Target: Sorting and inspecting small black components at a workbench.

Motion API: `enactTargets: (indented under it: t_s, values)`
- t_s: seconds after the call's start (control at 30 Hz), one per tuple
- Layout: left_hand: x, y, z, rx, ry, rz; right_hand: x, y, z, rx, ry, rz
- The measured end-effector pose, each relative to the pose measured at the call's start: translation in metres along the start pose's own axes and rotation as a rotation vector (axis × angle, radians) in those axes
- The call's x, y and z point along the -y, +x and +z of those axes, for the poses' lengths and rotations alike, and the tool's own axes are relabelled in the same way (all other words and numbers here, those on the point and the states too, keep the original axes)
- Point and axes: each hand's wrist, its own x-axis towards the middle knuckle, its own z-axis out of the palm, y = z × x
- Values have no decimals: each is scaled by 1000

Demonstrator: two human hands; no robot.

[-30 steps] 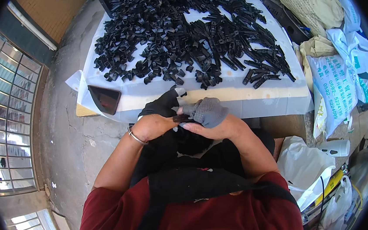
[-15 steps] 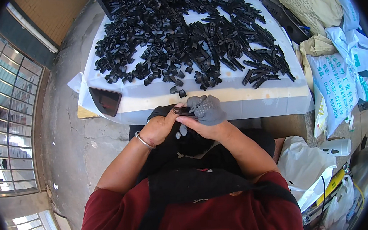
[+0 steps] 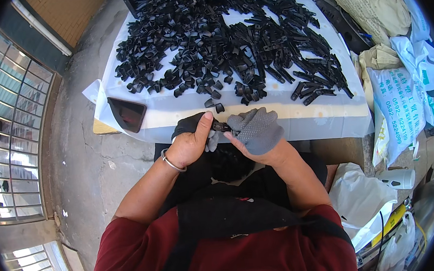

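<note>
Just off the table's near edge, my two hands meet around a small black plastic part (image 3: 221,127). My left hand (image 3: 192,138), in a dark glove with its thumb bare, is closed on one end, the thumb pointing up. My right hand (image 3: 257,133) wears a grey dotted glove, also with a bare thumb, and its fingers are closed on the other end. Beyond them lie many short curved black pieces (image 3: 184,61), two of them close to my hands. Long narrow black pieces (image 3: 320,77) are heaped to the right.
White sheeting covers the table (image 3: 324,123). At its near left corner lies a dark phone (image 3: 128,115). Stuffed sacks (image 3: 371,6) and printed white bags (image 3: 397,104) crowd the right side. A white plastic bag (image 3: 359,193) sits lower right, and a barred window (image 3: 12,127) is at left.
My left thumb has lifted off the black part and now points up. My right hand has shifted slightly right and turned. The whole view has shifted a little.
</note>
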Motion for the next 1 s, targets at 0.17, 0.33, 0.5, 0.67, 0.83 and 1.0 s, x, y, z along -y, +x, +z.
enactTargets:
  t_s: [0.17, 0.33, 0.5, 0.67, 0.83, 1.0]
  values:
    - [5, 2, 2, -42, 158, 332, 2, -7, 7, 78, -139, 19]
    - [-11, -7, 0, -131, 30, 414, 7, -3, -3, 28, 53, 103]
    - [-10, -3, -5, 1, 48, 176, 6, -4, -7, 90, -44, 113]
    - [-7, -2, 3, -54, 53, 251, 5, -5, 2, 121, -113, 71]
    - [-1, -4, 12, -91, 265, 357, 14, -5, 23, -136, 1, -36]
    - [1, 4, -4, 20, 409, 220, 9, -5, 19, 134, 25, 57]
